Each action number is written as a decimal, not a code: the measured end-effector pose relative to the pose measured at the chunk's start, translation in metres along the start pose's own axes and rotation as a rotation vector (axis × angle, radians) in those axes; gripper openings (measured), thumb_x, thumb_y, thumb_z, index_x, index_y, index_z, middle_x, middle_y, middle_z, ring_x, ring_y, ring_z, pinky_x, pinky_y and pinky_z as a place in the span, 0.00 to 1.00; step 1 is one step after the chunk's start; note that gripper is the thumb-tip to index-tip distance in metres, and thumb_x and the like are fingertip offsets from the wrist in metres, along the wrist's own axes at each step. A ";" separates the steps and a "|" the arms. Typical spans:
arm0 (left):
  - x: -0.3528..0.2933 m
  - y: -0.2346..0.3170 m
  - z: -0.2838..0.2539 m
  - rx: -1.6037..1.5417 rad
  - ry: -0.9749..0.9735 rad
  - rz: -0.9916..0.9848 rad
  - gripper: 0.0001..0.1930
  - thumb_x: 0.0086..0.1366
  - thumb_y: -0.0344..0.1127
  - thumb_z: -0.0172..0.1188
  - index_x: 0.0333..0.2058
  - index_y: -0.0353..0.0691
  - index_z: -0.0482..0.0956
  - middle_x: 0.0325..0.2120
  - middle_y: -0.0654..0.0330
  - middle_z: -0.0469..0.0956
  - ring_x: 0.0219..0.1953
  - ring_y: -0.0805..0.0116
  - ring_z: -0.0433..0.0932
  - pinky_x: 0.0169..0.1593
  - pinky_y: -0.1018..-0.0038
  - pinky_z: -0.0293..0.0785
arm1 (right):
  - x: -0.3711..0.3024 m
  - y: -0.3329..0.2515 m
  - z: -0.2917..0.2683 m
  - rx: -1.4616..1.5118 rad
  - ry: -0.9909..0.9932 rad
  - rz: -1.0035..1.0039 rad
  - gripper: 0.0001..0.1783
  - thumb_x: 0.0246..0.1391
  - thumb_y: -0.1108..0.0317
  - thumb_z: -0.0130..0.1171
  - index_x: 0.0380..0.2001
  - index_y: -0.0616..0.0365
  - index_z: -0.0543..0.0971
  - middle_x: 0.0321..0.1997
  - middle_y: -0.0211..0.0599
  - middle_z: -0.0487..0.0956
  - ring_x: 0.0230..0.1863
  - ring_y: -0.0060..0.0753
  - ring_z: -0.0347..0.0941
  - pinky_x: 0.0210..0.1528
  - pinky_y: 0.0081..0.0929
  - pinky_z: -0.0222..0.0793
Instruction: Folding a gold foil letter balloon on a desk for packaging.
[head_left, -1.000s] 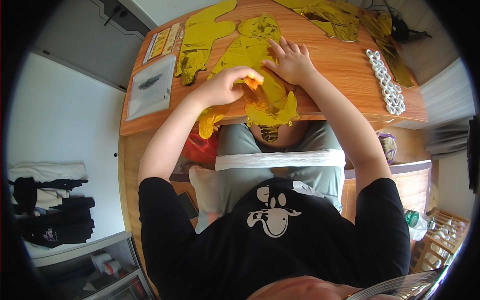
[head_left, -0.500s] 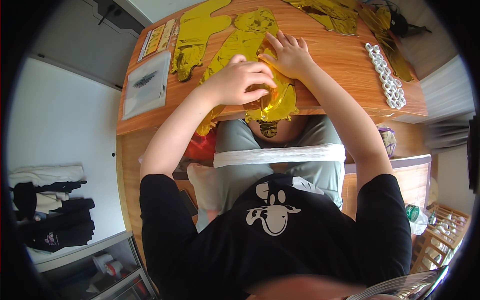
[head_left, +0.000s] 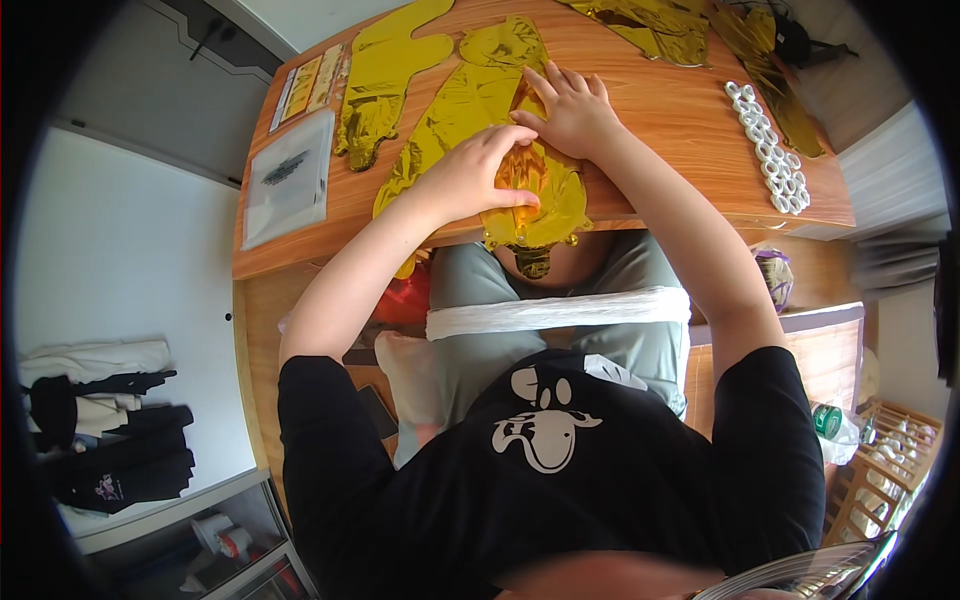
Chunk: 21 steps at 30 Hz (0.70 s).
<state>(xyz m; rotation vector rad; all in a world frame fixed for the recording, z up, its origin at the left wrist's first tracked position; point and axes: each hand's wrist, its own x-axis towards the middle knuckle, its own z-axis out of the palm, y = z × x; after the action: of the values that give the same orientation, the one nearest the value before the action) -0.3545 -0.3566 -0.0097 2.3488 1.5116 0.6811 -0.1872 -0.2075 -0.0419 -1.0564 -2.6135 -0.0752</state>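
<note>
Apparently, smoothing is in hand: the right hand [head_left: 575,115] lies spread on the gold foil piece [head_left: 562,205] overhanging the table [head_left: 660,130], the left hand [head_left: 465,178] arches over it, thumb and fingers apart, any grip unclear, and the next move likely calls for light pressure.

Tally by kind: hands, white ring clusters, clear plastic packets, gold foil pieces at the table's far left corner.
Left hand and right hand: 2
White ring cluster: 1
Clear plastic packet: 1
Gold foil piece in that corner: 1
Total: 5
</note>
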 end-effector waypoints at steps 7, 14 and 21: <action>0.001 0.000 0.001 -0.003 0.035 -0.061 0.54 0.52 0.57 0.78 0.70 0.46 0.56 0.63 0.49 0.72 0.61 0.51 0.74 0.70 0.56 0.65 | 0.002 0.005 0.004 -0.024 -0.009 -0.008 0.43 0.66 0.33 0.44 0.76 0.43 0.57 0.78 0.50 0.60 0.77 0.51 0.56 0.76 0.60 0.46; 0.005 -0.005 0.002 -0.034 0.095 -0.010 0.60 0.47 0.58 0.80 0.71 0.45 0.51 0.66 0.46 0.63 0.63 0.47 0.72 0.70 0.56 0.64 | 0.002 0.004 0.005 -0.015 -0.012 -0.011 0.43 0.66 0.31 0.41 0.76 0.43 0.58 0.78 0.50 0.60 0.77 0.50 0.56 0.75 0.60 0.45; 0.009 -0.011 0.000 0.112 0.055 0.007 0.63 0.45 0.61 0.80 0.72 0.46 0.49 0.65 0.45 0.63 0.64 0.45 0.70 0.72 0.53 0.61 | 0.001 0.006 0.009 -0.013 0.077 -0.030 0.44 0.64 0.30 0.46 0.75 0.42 0.60 0.76 0.49 0.63 0.76 0.51 0.58 0.74 0.60 0.47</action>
<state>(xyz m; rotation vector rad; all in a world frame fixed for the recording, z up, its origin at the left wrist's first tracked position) -0.3605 -0.3440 -0.0129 2.4368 1.6055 0.6844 -0.1869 -0.2011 -0.0508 -0.9992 -2.5634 -0.1367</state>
